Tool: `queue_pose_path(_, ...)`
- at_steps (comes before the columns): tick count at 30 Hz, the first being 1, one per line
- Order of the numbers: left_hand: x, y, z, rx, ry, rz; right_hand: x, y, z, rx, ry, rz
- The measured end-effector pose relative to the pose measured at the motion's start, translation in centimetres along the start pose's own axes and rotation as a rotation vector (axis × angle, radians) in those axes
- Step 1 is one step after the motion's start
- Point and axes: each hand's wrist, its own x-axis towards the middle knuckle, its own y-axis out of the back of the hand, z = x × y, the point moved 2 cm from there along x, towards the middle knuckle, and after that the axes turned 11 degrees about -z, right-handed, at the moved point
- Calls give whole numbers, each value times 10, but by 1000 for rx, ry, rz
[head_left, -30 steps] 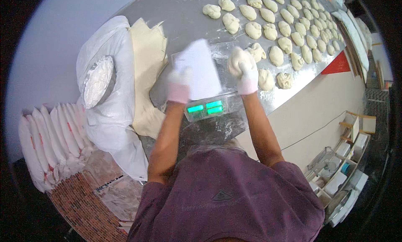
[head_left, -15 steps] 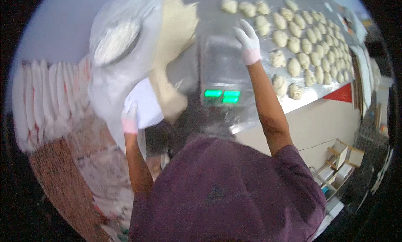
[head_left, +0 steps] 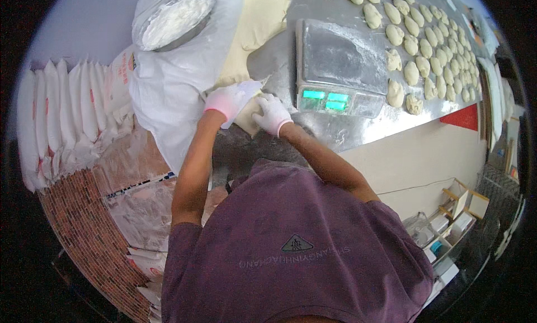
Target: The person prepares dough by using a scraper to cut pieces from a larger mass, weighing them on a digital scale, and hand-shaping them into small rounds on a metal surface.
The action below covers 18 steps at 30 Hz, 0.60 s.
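Note:
My gloved left hand (head_left: 222,102) is closed on a white flat scraper (head_left: 248,90), which sits at the lower end of a large mass of pale dough (head_left: 260,18). My gloved right hand (head_left: 271,114) lies on that dough's lower part, fingers spread and slightly bent. Just to the right of it stands a metal scale (head_left: 338,54) with a green lit display; its plate carries flour dust. A white cloth or plastic sheet (head_left: 168,105) lies along the left of the dough, with an oval bowl of flour (head_left: 176,18) on it.
Many dough pieces (head_left: 411,71) lie in rows on the steel table (head_left: 363,130) at the right. White sacks (head_left: 61,110) are stacked at left beside a brick-patterned surface (head_left: 78,228). A divided rack (head_left: 450,230) with containers stands at lower right.
My right hand has released a dough ball and moved leftward onto the dough mass. My left hand carried the scraper off the scale to the dough. The view has shifted.

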Motion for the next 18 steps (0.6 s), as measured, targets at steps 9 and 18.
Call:
queue_pose_path(9,62,-53,13,-49,-102,-106,-77,-28,1,32,51,57)
queue_pose_path(18,-61,-30,-46,-712,106,427,-97,-6,26,156,-25,246)
